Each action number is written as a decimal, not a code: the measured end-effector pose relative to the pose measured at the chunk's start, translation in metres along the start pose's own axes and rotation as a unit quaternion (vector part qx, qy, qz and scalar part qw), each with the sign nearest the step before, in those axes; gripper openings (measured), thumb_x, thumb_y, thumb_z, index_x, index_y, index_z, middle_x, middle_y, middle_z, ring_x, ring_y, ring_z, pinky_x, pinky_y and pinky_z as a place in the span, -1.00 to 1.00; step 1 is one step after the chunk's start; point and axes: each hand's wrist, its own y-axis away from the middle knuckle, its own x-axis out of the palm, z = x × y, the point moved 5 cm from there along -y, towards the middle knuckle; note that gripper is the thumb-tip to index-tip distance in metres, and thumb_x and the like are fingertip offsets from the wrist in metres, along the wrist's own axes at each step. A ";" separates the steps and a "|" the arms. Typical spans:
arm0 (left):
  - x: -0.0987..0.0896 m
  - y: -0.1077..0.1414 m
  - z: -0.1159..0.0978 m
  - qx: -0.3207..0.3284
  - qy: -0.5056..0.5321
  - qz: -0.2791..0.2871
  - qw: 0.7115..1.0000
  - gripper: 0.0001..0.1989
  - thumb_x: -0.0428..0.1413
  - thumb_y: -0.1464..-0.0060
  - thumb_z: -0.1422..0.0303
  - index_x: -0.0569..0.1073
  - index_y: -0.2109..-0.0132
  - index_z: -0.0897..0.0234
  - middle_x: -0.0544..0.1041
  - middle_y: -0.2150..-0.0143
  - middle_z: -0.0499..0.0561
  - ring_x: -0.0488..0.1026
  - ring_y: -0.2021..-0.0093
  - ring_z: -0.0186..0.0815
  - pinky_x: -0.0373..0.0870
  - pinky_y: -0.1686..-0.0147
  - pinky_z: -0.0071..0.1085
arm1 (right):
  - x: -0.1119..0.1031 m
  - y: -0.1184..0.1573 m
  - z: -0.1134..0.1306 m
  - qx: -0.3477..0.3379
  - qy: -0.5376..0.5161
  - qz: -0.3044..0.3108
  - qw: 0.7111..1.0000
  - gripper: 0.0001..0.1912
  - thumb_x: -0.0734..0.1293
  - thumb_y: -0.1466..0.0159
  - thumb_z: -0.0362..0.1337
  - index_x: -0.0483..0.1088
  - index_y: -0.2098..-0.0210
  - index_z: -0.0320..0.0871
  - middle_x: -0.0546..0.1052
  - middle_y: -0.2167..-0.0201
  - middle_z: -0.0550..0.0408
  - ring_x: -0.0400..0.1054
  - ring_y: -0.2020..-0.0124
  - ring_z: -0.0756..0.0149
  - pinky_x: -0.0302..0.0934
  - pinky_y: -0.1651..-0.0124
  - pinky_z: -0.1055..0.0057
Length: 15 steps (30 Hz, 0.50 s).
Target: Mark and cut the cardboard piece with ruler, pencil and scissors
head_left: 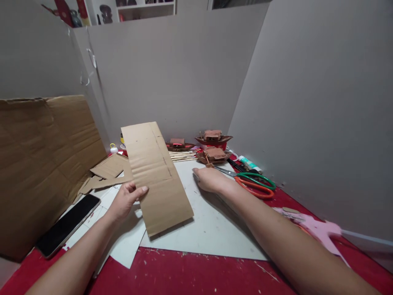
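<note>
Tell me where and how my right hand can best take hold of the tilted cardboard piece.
Probably in a light pinch at the middle of its long right edge, coming from the right. The cardboard piece is thin and flat; the left hand holds its left side, while the edge nearer the right hand is free.

Brown cardboard piece (156, 174), line-marked, creased, tilted

Red tabletop (184, 274) beneath white board (211, 229), papers (129, 241), pink piece (321, 228)
</note>
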 end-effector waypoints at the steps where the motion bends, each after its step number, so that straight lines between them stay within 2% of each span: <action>1: 0.001 0.000 0.000 0.000 -0.004 0.003 1.000 -0.66 0.37 0.06 0.22 0.64 0.13 0.27 0.68 0.21 0.10 0.60 0.26 -0.18 0.47 0.16 -0.29 | 0.000 -0.003 -0.004 0.005 -0.030 -0.013 0.999 -0.67 0.33 -0.38 -0.20 0.39 -0.08 -0.20 0.47 -0.06 -0.07 0.44 0.03 0.14 0.38 0.00 0.10; 4: 0.003 0.001 0.000 0.003 -0.011 0.007 1.000 -0.65 0.35 0.03 0.20 0.63 0.10 0.25 0.68 0.19 0.10 0.59 0.25 -0.19 0.46 0.17 -0.30 | -0.007 -0.009 -0.014 0.012 -0.140 -0.061 0.988 -0.72 0.33 -0.38 -0.21 0.41 -0.03 -0.19 0.50 0.01 -0.03 0.46 0.10 0.20 0.41 0.06 0.16; 6: 0.005 0.001 0.000 0.004 -0.013 0.008 1.000 -0.65 0.35 0.02 0.19 0.63 0.08 0.22 0.68 0.18 0.08 0.59 0.23 -0.20 0.45 0.17 -0.32 | -0.017 -0.008 -0.017 0.012 -0.232 -0.101 0.967 -0.75 0.33 -0.38 -0.26 0.40 0.00 -0.23 0.54 0.15 -0.02 0.49 0.23 0.26 0.44 0.20 0.27; 9: 0.009 0.001 0.000 0.000 -0.014 0.020 1.000 -0.66 0.34 0.00 0.19 0.63 0.07 0.21 0.68 0.17 0.08 0.59 0.21 -0.20 0.45 0.17 -0.32 | -0.039 0.001 -0.015 0.003 -0.379 -0.167 0.910 -0.80 0.30 -0.34 -0.30 0.36 0.06 -0.23 0.53 0.35 0.05 0.48 0.42 0.35 0.39 0.45 0.46; 11: 0.012 0.003 0.000 -0.007 -0.016 0.036 0.999 -0.66 0.34 -0.01 0.20 0.63 0.07 0.22 0.68 0.16 0.09 0.59 0.21 -0.19 0.45 0.17 -0.32 | -0.054 0.011 -0.009 -0.014 -0.465 -0.202 0.862 -0.80 0.33 -0.29 -0.20 0.35 0.16 -0.18 0.50 0.42 0.13 0.44 0.50 0.40 0.34 0.55 0.52; 15: 0.025 0.010 0.001 -0.025 -0.018 0.079 0.996 -0.64 0.34 0.00 0.20 0.64 0.07 0.27 0.68 0.15 0.15 0.60 0.21 -0.16 0.45 0.14 -0.29 | -0.069 0.029 0.010 -0.054 -0.578 -0.227 0.782 -0.61 0.45 -0.05 0.03 0.34 0.37 -0.13 0.38 0.59 0.27 0.27 0.65 0.49 0.25 0.63 0.55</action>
